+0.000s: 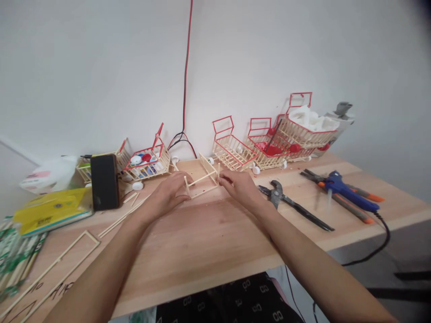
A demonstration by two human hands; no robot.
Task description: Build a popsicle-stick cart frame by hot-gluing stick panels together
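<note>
A small open frame of pale wooden sticks [202,178] stands on the table in front of me, with short uprights at its corners. My left hand [168,193] has its thumb and fingers closed around the frame's left end. At the right end, my right hand [240,186] pinches near an upright; its fingertips are partly hidden. Just behind the frame, against the wall, sits a miniature stick shopping cart [232,150] with red trim. Slip-joint pliers [276,194] lie to the right of my right hand.
A blue hot glue gun [350,193] with a cord rests across orange-handled pliers at right. Another cart [148,162] holds bottle caps. At left are a black phone [105,181], a yellow packet [54,210], loose sticks and a long stick frame [76,269].
</note>
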